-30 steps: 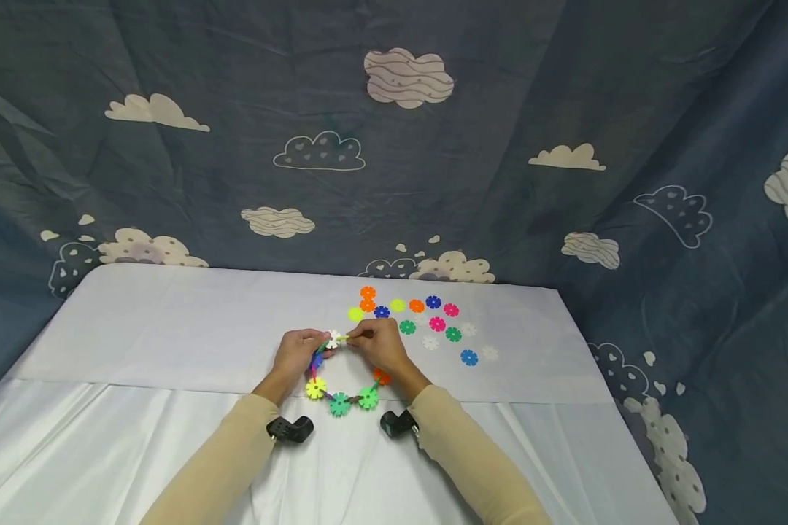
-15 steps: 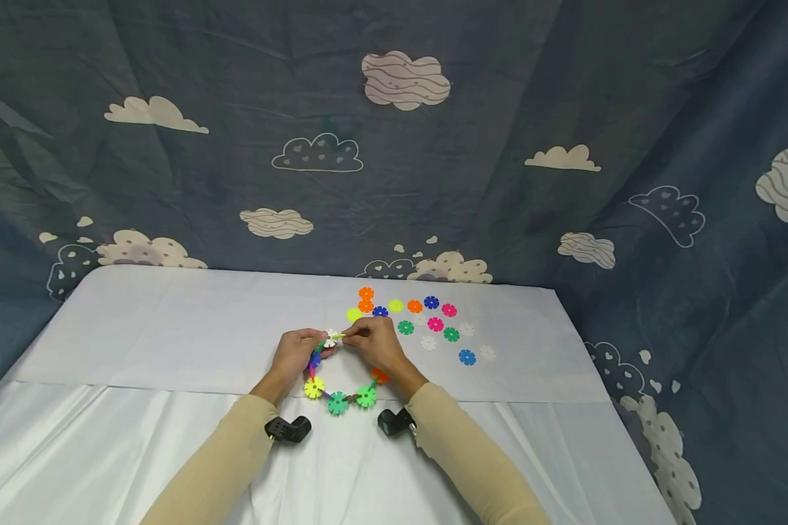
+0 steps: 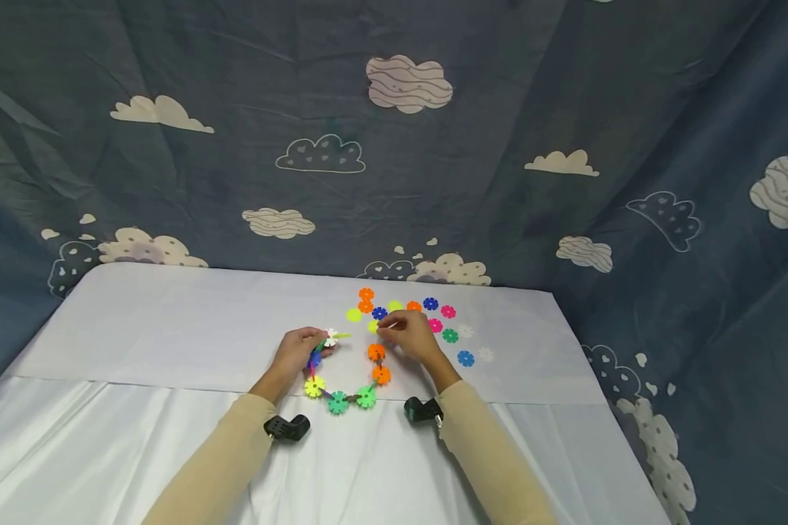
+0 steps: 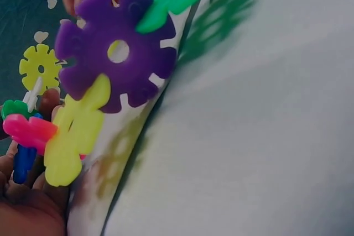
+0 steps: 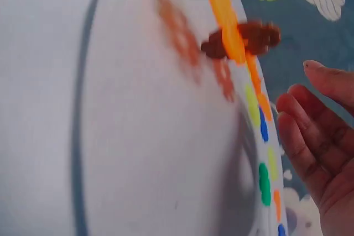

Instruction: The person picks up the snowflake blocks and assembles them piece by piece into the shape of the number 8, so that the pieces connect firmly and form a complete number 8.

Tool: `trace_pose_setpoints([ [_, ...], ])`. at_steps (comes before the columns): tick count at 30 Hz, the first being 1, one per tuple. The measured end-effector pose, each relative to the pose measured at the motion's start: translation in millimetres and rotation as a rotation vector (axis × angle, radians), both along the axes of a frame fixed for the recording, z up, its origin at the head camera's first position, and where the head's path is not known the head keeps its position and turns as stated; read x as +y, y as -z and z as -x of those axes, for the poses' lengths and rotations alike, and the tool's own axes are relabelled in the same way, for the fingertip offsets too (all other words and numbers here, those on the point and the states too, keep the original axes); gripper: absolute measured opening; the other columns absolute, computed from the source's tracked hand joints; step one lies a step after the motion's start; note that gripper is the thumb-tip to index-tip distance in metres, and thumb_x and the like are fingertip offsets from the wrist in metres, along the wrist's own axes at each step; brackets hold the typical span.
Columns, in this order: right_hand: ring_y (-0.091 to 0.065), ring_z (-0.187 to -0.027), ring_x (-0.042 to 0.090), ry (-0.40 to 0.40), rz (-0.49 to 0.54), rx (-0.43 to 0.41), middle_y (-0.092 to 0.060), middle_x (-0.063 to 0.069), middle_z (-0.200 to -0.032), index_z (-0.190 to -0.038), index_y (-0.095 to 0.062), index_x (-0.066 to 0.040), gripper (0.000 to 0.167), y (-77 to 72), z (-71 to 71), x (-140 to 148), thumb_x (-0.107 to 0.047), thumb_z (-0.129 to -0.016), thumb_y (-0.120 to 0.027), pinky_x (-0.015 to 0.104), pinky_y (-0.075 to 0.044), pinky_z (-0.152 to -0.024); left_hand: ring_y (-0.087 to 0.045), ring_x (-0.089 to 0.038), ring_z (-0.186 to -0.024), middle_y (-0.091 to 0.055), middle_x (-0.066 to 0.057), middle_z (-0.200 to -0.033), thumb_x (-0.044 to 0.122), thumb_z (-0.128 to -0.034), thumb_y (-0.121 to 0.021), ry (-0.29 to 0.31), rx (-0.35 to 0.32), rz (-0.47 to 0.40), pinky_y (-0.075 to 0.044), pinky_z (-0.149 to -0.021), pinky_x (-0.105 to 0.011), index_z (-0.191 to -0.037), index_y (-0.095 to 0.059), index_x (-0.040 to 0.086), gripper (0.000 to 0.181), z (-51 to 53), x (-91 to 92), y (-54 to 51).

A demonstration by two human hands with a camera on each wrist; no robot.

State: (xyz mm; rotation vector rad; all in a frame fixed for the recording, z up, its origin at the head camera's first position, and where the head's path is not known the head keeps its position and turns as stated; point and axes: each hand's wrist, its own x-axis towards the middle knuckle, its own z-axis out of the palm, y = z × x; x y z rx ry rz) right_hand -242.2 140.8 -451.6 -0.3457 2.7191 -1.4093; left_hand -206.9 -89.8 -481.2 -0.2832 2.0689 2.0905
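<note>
An open chain of notched snowflake discs curves across the white table, in yellow, green, brown, orange and other colours. My left hand (image 3: 293,356) grips its left end by the white disc (image 3: 330,338), from which a yellow disc (image 3: 344,335) sticks out edge-on. In the left wrist view a purple disc (image 4: 83,64), a yellow disc (image 4: 69,153) and a pink disc (image 4: 27,131) are slotted together. My right hand (image 3: 412,337) hovers past the chain's other end, an orange disc (image 3: 376,352). Its fingers are loosely bent and hold nothing, close to a loose yellow disc (image 3: 373,327).
Several loose discs lie flat behind and right of my right hand, among them a blue disc (image 3: 466,358), a green disc (image 3: 450,335) and a pink disc (image 3: 448,311). A dark cloud-patterned cloth (image 3: 473,182) hangs behind the table (image 3: 171,328).
My right hand has let go of the yellow disc at the white one and moved right, uncovering the orange end of the chain. My left hand keeps its place.
</note>
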Motion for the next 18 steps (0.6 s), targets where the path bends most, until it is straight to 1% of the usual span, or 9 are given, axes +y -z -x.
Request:
trace_pose_setpoints([
  [4, -0.060, -0.069, 0.017, 0.020, -0.033, 0.006, -0.070, 0.005, -0.086, -0.093, -0.074, -0.005, 0.009, 4.7, -1.7, 9.7, -0.010, -0.085, -0.074, 0.026, -0.053, -0.061, -0.067, -0.006, -0.072, -0.072, -0.006, -0.089, 0.016, -0.0991, -0.056, 0.006, -0.010, 0.006, -0.041, -0.048, -0.016, -0.115, -0.059, -0.007, 0.028, -1.0, -1.0, -0.3],
  [8, -0.057, -0.069, 0.017, 0.053, -0.086, -0.043, -0.068, 0.003, -0.084, -0.093, -0.075, -0.007, 0.010, 13.0, -2.0, 15.7, -0.015, -0.086, -0.074, 0.025, -0.053, -0.060, -0.067, -0.006, -0.073, -0.071, -0.005, -0.090, 0.016, -0.0988, -0.056, 0.019, -0.006, 0.002, -0.045, -0.052, -0.016, -0.117, -0.059, -0.008, 0.030, -0.6, -0.4, -0.2],
  [11, -0.056, -0.074, 0.017, 0.093, -0.145, -0.041, -0.068, 0.001, -0.087, -0.095, -0.074, -0.010, 0.011, 18.2, 0.1, 18.8, -0.017, -0.087, -0.073, 0.025, -0.052, -0.066, -0.067, -0.007, -0.074, -0.070, -0.007, -0.093, 0.016, -0.0991, -0.056, 0.029, -0.007, 0.012, -0.050, -0.062, -0.016, -0.117, -0.060, -0.007, 0.030, 1.3, -1.2, -0.6],
  [14, -0.055, -0.079, 0.019, 0.139, -0.190, 0.004, -0.068, 0.003, -0.093, -0.098, -0.074, -0.010, 0.014, 19.7, 3.9, 21.8, -0.016, -0.086, -0.074, 0.029, -0.050, -0.073, -0.068, -0.007, -0.075, -0.070, -0.010, -0.097, 0.018, -0.0995, -0.055, 0.046, -0.019, 0.027, -0.050, -0.060, -0.016, -0.118, -0.060, -0.007, 0.031, 5.0, -2.3, -0.8],
  [16, -0.055, -0.082, 0.021, 0.143, -0.215, 0.020, -0.067, 0.005, -0.097, -0.103, -0.073, -0.009, 0.019, 18.8, 6.4, 23.6, -0.016, -0.085, -0.075, 0.032, -0.051, -0.077, -0.068, -0.007, -0.075, -0.069, -0.011, -0.100, 0.018, -0.0998, -0.054, 0.049, -0.036, 0.024, -0.050, -0.058, -0.016, -0.118, -0.060, -0.006, 0.031, 7.9, -2.6, -0.7],
  [18, -0.055, -0.088, 0.023, 0.129, -0.240, 0.025, -0.066, 0.008, -0.102, -0.108, -0.072, -0.007, 0.026, 17.2, 8.3, 25.4, -0.016, -0.085, -0.075, 0.036, -0.051, -0.082, -0.068, -0.007, -0.074, -0.068, -0.011, -0.101, 0.017, -0.1000, -0.054, 0.052, -0.050, 0.013, -0.050, -0.057, -0.016, -0.118, -0.059, -0.006, 0.030, 9.7, -2.2, -0.1],
])
